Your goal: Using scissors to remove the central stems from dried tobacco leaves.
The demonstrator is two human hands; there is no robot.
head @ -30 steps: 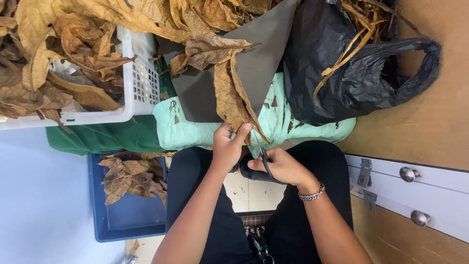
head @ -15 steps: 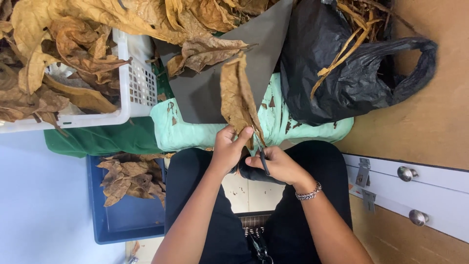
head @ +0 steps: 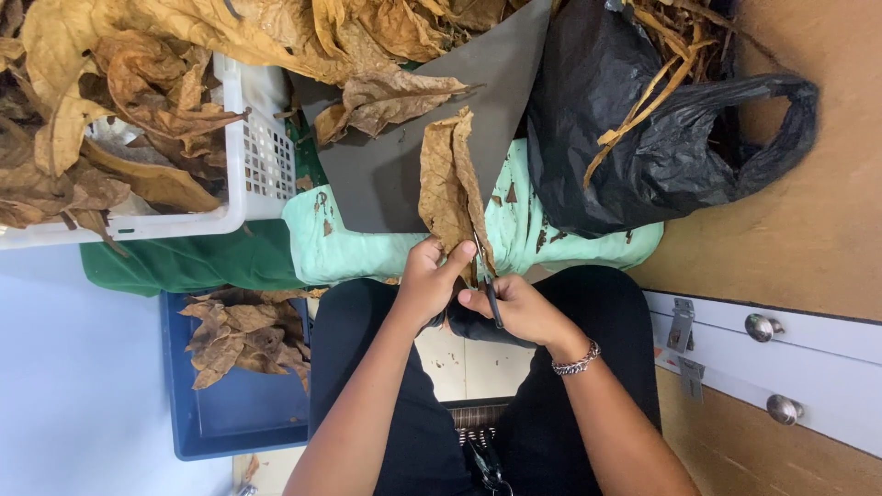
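Observation:
My left hand (head: 430, 278) pinches the lower end of a dry brown folded leaf (head: 448, 184) that stands up over a dark grey board (head: 386, 188). My right hand (head: 520, 308) grips dark scissors (head: 489, 280) whose blades meet the leaf's base right beside the left thumb. Both hands hover above my lap, over a mint-green cloth (head: 349, 253) dotted with leaf crumbs.
A white basket (head: 248, 174) heaped with dry leaves stands at the upper left. A black plastic bag (head: 643, 138) holding leaf stems lies at the upper right. A blue crate (head: 230, 404) with a few leaves sits at the lower left. A wooden cabinet with round knobs (head: 763, 326) is on the right.
The leaf has been raised more upright over the grey board. My right hand has brought the scissors up to the leaf's base, close against my left hand.

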